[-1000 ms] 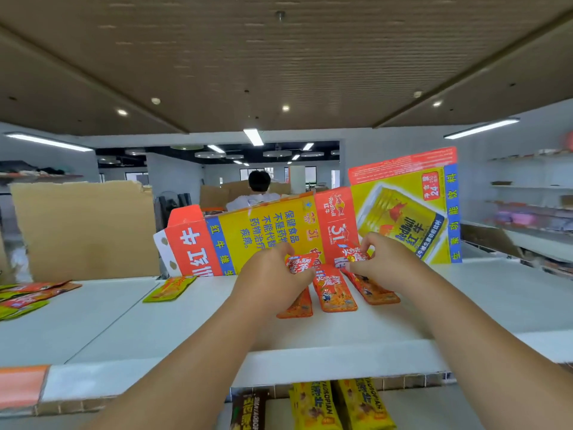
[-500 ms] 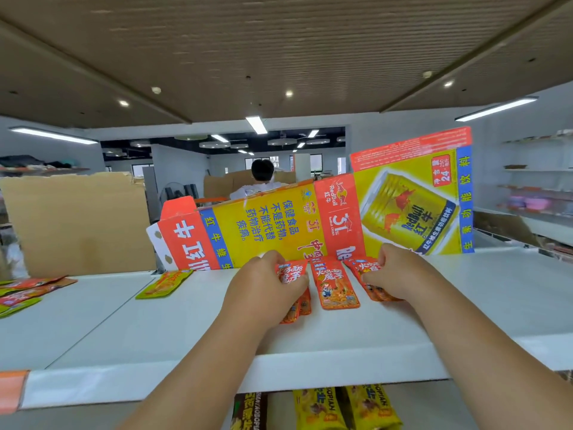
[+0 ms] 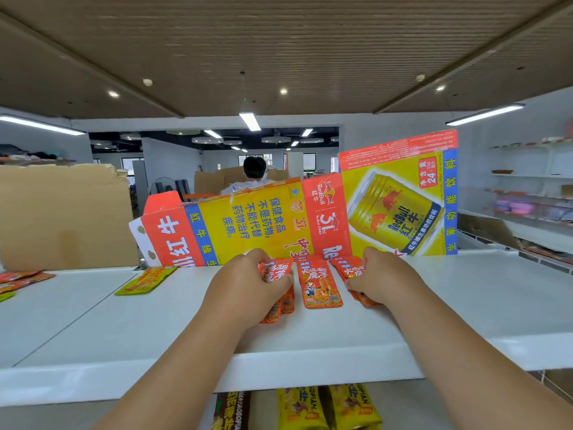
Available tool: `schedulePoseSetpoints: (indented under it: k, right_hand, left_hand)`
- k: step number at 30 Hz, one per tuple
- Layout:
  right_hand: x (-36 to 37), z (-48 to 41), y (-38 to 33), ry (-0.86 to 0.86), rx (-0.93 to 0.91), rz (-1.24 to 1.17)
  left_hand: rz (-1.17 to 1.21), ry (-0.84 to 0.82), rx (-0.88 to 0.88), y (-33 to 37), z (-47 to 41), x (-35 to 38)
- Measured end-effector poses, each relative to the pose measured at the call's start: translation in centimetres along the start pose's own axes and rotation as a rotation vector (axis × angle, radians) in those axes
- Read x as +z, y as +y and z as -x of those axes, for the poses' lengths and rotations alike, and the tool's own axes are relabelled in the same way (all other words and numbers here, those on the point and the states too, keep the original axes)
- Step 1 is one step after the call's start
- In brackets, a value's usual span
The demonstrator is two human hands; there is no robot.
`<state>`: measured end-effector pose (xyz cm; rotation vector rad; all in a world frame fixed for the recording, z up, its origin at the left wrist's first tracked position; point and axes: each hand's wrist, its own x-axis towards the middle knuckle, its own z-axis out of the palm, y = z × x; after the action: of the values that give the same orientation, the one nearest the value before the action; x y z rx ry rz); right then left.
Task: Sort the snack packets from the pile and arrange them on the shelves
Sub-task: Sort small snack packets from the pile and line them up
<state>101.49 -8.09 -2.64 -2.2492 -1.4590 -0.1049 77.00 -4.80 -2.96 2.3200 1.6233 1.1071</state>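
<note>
Three groups of orange-red snack packets lie side by side on the white top shelf [image 3: 310, 346]. My left hand [image 3: 248, 287] presses on the left packets [image 3: 276, 274], fingers curled over them. The middle packet [image 3: 319, 287] lies flat and untouched between my hands. My right hand [image 3: 378, 277] grips the right packets [image 3: 353, 271] at their edge. A yellow-green packet [image 3: 145, 280] lies further left on the same shelf.
A flattened red-and-yellow Red Bull carton [image 3: 279, 225] stands at the back of the shelf, with brown cardboard [image 3: 62, 215] to its left. More packets [image 3: 18, 280] lie at far left. Yellow and dark packets [image 3: 310, 408] sit on the shelf below. A person [image 3: 254, 169] sits beyond.
Both hands have drawn the packets slightly apart and set them flatter on the shelf; the middle packet now lies free between them. The view shifted a little upward.
</note>
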Motion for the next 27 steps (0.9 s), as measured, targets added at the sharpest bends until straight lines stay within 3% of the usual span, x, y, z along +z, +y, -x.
schedulePoseSetpoints:
  k: [27]
  right_hand:
    - [0.22, 0.28, -0.6, -0.041, 0.028, 0.039]
  left_hand:
    - [-0.01, -0.02, 0.015, 0.03, 0.3, -0.09]
